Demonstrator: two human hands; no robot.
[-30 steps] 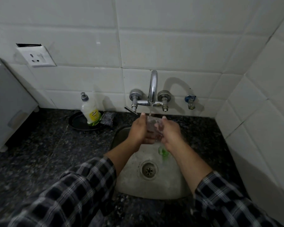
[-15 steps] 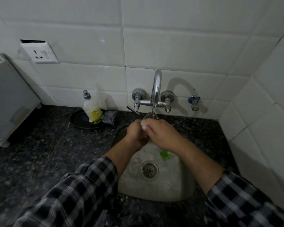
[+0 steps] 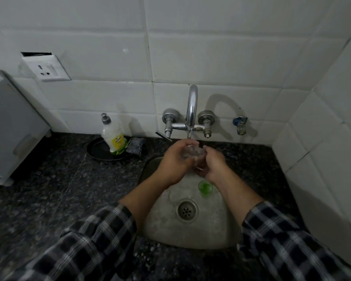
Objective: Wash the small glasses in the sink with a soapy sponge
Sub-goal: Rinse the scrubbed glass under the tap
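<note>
Head view: both my forearms reach forward over the sink and meet just under the tap spout.
Left grip: fingers curled round the clear glass from its left side.
Right grip: curled on the same glass from the right, wrist bent inward.
Clear glass: held between both grips above the basin, blurred.
Green glass: upright on the sink floor, beside my right wrist, near the drain.

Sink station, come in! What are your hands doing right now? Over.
Left hand and right hand both gripping the clear glass under the tap. Green glass stands in the sink. Nothing in the way.
</note>
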